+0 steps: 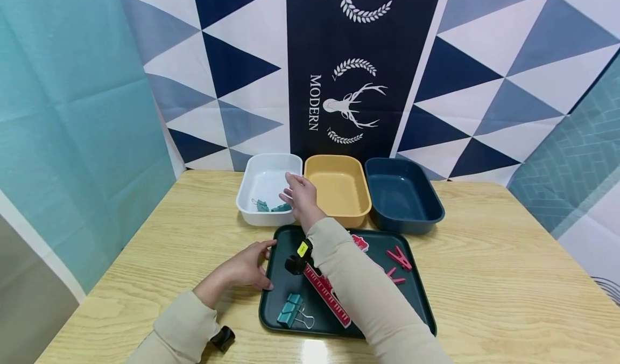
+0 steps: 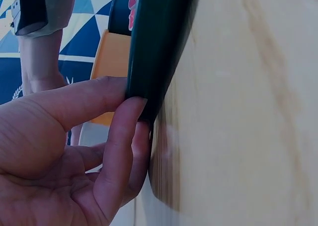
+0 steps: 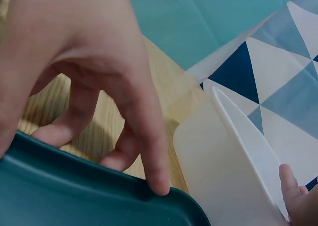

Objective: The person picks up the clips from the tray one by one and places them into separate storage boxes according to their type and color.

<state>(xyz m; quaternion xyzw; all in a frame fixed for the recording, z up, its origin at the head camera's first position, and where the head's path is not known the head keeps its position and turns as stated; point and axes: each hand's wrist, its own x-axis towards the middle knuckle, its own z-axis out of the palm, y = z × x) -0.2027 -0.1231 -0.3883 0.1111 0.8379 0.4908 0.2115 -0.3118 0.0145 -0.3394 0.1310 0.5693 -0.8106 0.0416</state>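
The dark green tray (image 1: 290, 241) lies on the table (image 1: 145, 278), long axis left to right. The left hand (image 1: 249, 266) grips its left rim; the right hand (image 1: 302, 196), empty with fingers extended, is over the white bin (image 1: 258, 219) behind the tray.

A pale wood-grain table (image 1: 494, 256) with a glossy surface catches a bright patch of glare (image 1: 314, 351) at its near edge. Behind the table hangs a fabric-like backdrop of white, grey-blue and navy triangles (image 1: 513, 35). Centred behind the table, between the triangles, runs a near-black vertical panel (image 1: 310, 41) printed in white with a sideways antlered deer head (image 1: 341, 105), leafy sprigs (image 1: 365, 15) and the word MODERN. Left of the table is a creased, light turquoise cloth (image 1: 72, 78), with a white diagonal strip (image 1: 39, 245) and a plain grey surface (image 1: 26, 288) below it. Right of the table stands a teal covering with a brick-like herringbone pattern (image 1: 566, 170).
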